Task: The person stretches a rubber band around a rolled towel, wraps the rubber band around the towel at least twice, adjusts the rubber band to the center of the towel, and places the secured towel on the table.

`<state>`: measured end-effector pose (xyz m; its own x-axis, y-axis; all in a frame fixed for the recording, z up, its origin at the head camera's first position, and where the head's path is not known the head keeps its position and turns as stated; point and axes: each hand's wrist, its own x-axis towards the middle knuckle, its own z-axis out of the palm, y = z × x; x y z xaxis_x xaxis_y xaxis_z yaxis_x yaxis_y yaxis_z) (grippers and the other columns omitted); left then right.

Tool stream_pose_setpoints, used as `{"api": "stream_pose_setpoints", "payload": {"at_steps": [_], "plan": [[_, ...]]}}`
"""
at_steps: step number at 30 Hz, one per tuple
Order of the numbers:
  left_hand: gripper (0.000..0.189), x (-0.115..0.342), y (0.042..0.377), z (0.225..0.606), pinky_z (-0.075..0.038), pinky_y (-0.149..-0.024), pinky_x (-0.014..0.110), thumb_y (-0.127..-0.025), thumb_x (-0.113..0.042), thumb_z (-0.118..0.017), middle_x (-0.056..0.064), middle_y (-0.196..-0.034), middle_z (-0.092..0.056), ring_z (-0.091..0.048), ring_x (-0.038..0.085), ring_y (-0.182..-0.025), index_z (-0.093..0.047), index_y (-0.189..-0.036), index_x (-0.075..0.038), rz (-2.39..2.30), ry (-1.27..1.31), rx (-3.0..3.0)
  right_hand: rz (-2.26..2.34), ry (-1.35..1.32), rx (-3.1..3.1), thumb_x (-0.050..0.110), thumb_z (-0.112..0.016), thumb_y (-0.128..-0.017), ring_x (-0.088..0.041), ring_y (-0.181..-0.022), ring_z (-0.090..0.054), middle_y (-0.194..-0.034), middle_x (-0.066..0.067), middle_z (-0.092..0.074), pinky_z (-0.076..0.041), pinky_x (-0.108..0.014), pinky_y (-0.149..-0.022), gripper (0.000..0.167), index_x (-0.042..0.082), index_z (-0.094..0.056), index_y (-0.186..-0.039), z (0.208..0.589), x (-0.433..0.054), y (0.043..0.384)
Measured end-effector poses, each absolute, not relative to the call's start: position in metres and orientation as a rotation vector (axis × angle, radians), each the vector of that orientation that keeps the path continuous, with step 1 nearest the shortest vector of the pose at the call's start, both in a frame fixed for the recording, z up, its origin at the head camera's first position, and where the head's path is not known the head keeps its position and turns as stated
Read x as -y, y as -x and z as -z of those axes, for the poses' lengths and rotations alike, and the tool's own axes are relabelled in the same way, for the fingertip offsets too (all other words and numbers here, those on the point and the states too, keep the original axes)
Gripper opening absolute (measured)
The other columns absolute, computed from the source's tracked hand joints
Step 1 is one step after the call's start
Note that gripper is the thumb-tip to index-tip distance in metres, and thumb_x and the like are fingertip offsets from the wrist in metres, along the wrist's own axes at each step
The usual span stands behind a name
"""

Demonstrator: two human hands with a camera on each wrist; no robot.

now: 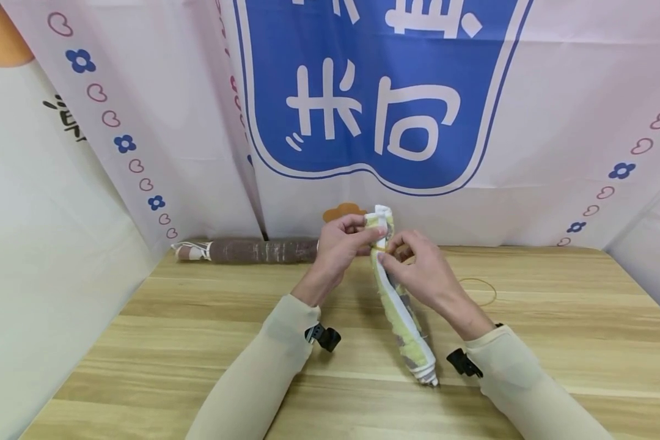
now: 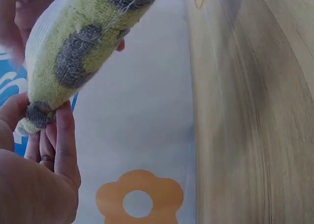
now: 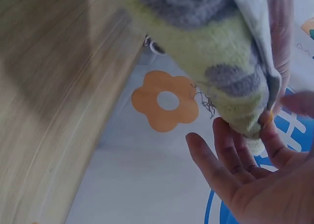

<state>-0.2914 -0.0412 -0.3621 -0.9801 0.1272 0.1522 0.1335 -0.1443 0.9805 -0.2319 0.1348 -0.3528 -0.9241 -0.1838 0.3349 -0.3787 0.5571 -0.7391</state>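
Note:
A rolled towel (image 1: 404, 330), yellow with grey spots and a white edge strip, slants up from the table between both hands. Near its upper end a yellow rubber band (image 1: 380, 249) goes round it. My left hand (image 1: 338, 244) pinches the towel by that end, thumb on the white strip. On the other side, my right hand (image 1: 426, 269) pinches the roll at the band with thumb and fingers. The right wrist view shows the right fingers (image 3: 228, 155) at the narrowed end, where a bit of the band shows orange. Loose threads hang from the towel.
A brown rolled towel (image 1: 264, 252) with white ties or bands round its left end lies along the back of the wooden table (image 1: 170, 342). Another yellow rubber band (image 1: 495, 293) lies right of my right hand. A printed cloth (image 1: 187, 79) hangs behind the table.

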Motion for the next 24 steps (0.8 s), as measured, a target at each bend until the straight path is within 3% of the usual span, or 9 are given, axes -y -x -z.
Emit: {"api": "stream_pose_setpoints", "payload": {"at_steps": [2,5,12,24], "plan": [[0.027,0.041,0.291,0.362,-0.064,-0.072,0.035,-0.090,-0.013,-0.086,0.007,-0.094,-0.067,-0.067,0.017,-0.082,-0.072,-0.110,-0.002,2.346,0.326,2.057,-1.314,-0.437,2.612,0.026,-0.078,-0.099,-0.028,-0.093,-0.065,-0.107,-0.010,-0.063,-0.057,-0.039,-0.073,0.025,0.007,-0.062,-0.104,0.351,-0.136,0.232],[0.028,0.043,0.294,0.364,-0.064,-0.077,0.034,-0.093,-0.017,-0.084,0.005,-0.102,-0.067,-0.067,0.017,-0.087,-0.072,-0.114,-0.004,2.407,0.338,2.079,-1.419,-0.408,2.614,0.025,-0.082,-0.096,-0.027,-0.087,-0.064,-0.104,-0.011,-0.065,-0.057,-0.034,-0.068,0.030,0.006,-0.060,-0.103,0.351,-0.138,0.234],[0.034,0.048,0.301,0.369,-0.060,-0.082,0.033,-0.105,-0.013,-0.064,0.007,-0.112,-0.066,-0.066,0.017,-0.094,-0.058,-0.137,-0.002,2.751,0.481,2.041,-1.805,-0.387,2.507,0.022,-0.081,-0.097,-0.022,-0.090,-0.064,-0.102,-0.012,-0.066,-0.059,-0.034,-0.074,0.029,0.002,-0.061,-0.105,0.355,-0.145,0.240],[0.047,0.046,0.302,0.367,-0.062,-0.078,0.032,-0.096,-0.016,-0.079,0.012,-0.118,-0.070,-0.069,0.018,-0.091,-0.062,-0.137,-0.001,2.583,0.330,2.091,-1.844,-0.474,2.534,0.020,-0.080,-0.097,-0.026,-0.095,-0.063,-0.107,-0.014,-0.067,-0.059,-0.032,-0.076,0.030,0.000,-0.063,-0.113,0.354,-0.151,0.243]]}}
